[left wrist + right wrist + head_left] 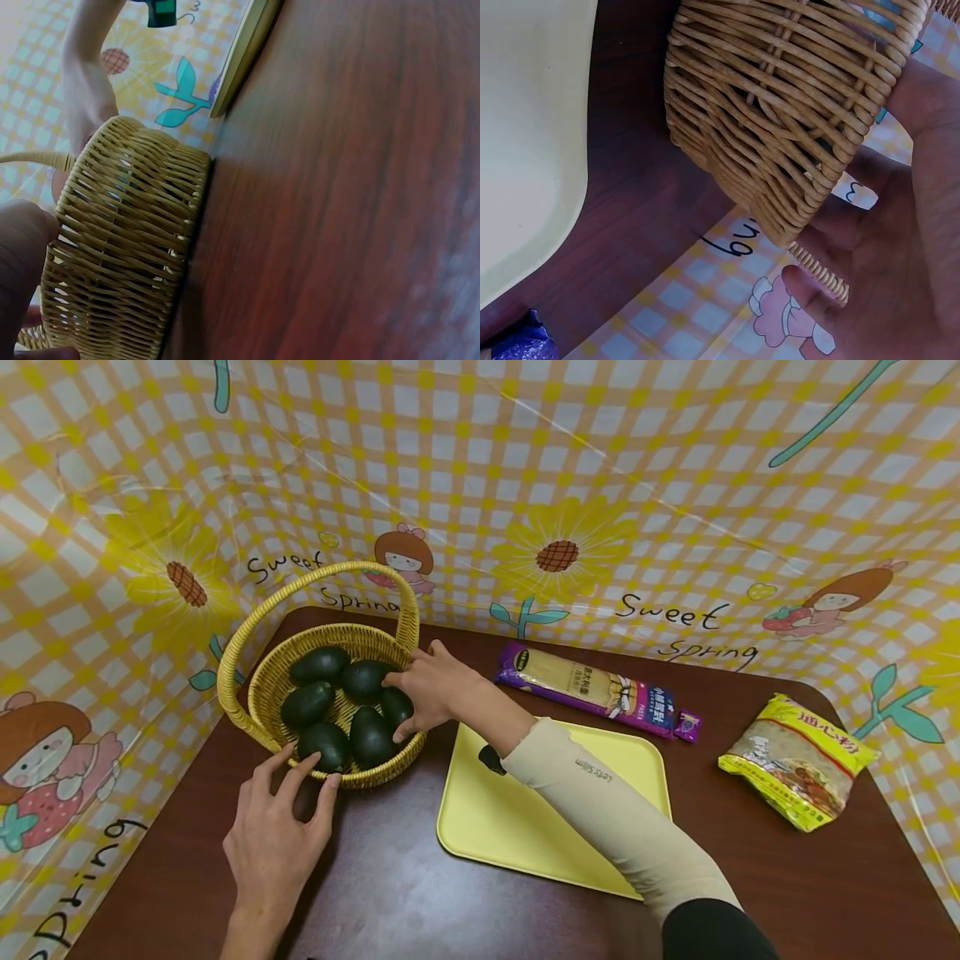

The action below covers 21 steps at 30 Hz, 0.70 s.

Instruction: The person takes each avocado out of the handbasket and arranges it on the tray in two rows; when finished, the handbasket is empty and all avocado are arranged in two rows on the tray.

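Note:
Several dark green, oval avocados (307, 704) lie in a yellow wicker basket (378, 774) with a tall arched handle. My left hand (277, 831) rests on the near rim, fingers spread and slightly bent; one fingertip touches the nearest avocado (325, 745). In the left wrist view the thumb (26, 244) lies at the woven rim. Over the basket's right side reaches my right hand (431, 689), its thumb and forefinger round the rightmost avocado (394, 703). The wicker wall hides part of those fingers in the right wrist view. Another dark green piece (491, 759) lies on the yellow tray (480, 847), partly behind my right forearm.
Behind the tray lies a long purple pasta packet (585, 687), with a small purple wrapped piece (687, 726) at its end. A yellow food bag (798, 760) sits at the right. A checked, flowered cloth (457, 468) rises behind the brown table (397, 893).

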Each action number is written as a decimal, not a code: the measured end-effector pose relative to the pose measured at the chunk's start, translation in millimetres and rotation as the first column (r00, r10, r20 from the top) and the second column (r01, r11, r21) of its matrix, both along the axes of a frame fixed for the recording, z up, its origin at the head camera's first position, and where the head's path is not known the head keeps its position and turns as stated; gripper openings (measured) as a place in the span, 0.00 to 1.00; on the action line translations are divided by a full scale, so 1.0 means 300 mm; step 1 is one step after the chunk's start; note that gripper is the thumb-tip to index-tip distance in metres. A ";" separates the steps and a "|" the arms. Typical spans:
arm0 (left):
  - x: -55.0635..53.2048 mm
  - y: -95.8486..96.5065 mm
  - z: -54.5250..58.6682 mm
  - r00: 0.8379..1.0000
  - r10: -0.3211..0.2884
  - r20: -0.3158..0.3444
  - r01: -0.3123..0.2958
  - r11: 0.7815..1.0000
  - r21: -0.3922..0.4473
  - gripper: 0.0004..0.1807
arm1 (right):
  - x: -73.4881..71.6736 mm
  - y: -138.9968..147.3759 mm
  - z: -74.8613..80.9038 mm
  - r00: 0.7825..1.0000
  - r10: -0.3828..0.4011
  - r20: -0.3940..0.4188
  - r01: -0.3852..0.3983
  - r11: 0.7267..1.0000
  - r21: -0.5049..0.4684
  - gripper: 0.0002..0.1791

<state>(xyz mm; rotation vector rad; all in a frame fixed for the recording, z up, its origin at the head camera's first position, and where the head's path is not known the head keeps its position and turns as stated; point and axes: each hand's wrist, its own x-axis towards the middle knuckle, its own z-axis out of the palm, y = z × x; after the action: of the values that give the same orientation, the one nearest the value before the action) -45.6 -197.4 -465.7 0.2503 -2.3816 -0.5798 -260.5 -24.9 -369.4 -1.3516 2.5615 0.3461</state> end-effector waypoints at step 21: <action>0.001 0.002 0.001 1.000 -0.007 -0.001 0.007 1.000 0.009 0.20 | -0.007 -0.008 -0.006 0.999 0.017 -0.029 -0.018 1.000 -0.021 0.53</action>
<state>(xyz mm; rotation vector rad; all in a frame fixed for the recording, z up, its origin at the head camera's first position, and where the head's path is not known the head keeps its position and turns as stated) -45.3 -196.8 -465.4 0.2461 -2.3796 -0.5943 -262.8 -27.2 -371.3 -1.3875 2.5854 0.3448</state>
